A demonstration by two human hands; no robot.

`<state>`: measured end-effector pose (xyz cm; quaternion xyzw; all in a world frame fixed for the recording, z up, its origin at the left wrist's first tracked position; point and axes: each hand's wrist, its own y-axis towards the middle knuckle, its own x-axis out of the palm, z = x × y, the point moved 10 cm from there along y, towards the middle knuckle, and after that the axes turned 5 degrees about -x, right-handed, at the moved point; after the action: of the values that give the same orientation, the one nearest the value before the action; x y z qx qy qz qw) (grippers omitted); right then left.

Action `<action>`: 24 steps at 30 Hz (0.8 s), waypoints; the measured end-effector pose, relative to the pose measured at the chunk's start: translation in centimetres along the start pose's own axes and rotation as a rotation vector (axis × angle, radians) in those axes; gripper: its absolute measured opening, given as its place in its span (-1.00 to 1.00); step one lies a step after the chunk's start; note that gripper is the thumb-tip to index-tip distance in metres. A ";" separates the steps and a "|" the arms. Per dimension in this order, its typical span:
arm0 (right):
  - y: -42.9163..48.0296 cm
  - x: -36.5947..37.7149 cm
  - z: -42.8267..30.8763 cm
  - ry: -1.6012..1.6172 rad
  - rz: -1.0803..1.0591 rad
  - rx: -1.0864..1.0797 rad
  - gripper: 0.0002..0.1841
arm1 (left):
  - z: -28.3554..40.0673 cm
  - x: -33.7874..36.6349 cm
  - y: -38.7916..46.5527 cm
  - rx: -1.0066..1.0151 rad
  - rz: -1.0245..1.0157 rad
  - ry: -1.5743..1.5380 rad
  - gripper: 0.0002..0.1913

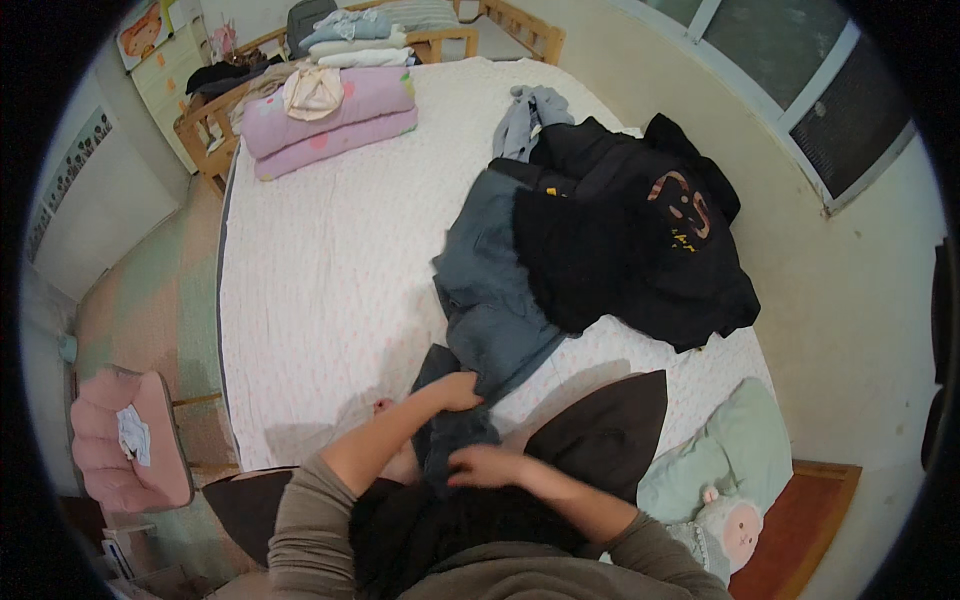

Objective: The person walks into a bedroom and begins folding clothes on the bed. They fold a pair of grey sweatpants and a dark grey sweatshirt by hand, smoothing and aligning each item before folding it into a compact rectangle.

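Note:
A dark blue-grey garment (456, 435) lies bunched on the bed before me, over my lap. My left hand (459, 391) rests at its upper part with the fingers curled on the cloth; whether they grip it is hidden. At its lower end, my right hand (487, 466) is blurred and touches or hovers close over the cloth; its grip cannot be told. Just beyond my left hand lies a larger blue-grey garment (487, 285). A black garment with a printed design (630, 247) overlaps its right side. Behind them is a light grey garment (517, 124).
A folded pink quilt (330, 124) lies at the bed's far left, with folded clothes (360, 37) behind it. To the right are a green pillow (742, 442) and a plush toy (735, 529). A pink chair (135, 442) stands on the floor at left. The wall borders the bed's right side.

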<state>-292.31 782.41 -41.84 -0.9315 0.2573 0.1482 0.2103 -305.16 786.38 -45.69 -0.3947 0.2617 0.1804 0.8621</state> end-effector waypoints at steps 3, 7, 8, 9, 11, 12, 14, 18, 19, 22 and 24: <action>-2.8 -6.8 6.2 0.193 0.226 0.110 -0.76 | -3.3 1.2 -2.4 -0.088 -0.133 0.195 -0.51; -10.6 -20.6 11.8 -0.186 1.223 0.488 -0.33 | -4.7 3.8 -4.7 -0.120 -0.312 0.199 -0.32; -10.2 -21.6 11.5 -0.376 1.213 0.553 -0.29 | -4.5 4.3 -4.7 -0.093 -0.316 0.142 -0.24; -10.0 -22.4 11.3 -0.553 1.210 0.654 -0.24 | -4.6 4.9 -4.7 -0.060 -0.339 0.107 -0.16; -9.3 -23.5 11.4 -0.702 1.195 0.740 -0.22 | -6.6 4.8 -3.6 -0.200 -0.277 -0.370 -0.11; -9.1 -24.1 11.9 -0.677 1.185 0.726 -0.24 | -8.2 5.0 -2.9 -0.303 -0.251 -0.691 -0.18; -10.0 -26.1 13.4 -0.587 1.154 0.720 -0.29 | -11.8 3.6 -1.1 -0.411 -0.001 -1.105 -0.30; -20.0 -34.2 14.4 -0.374 1.552 0.422 -0.63 | -17.1 2.3 0.6 -0.598 0.469 -1.295 -0.40; -24.0 -35.9 14.0 -0.350 1.704 0.323 -0.64 | -16.7 2.5 1.6 -0.549 0.452 -1.340 -0.43; -34.9 -38.1 16.2 0.092 1.986 0.278 -0.59 | -14.7 1.6 3.2 -0.419 0.501 -1.291 -0.53; -39.8 -36.5 16.9 0.417 2.143 0.183 -0.55 | -11.9 -1.3 3.3 -0.279 0.611 -0.999 -0.64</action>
<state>-303.68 836.54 -29.88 -0.2118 0.9745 0.0739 -0.0070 -311.52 779.09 -53.38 -0.2785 -0.0995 0.6161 0.7300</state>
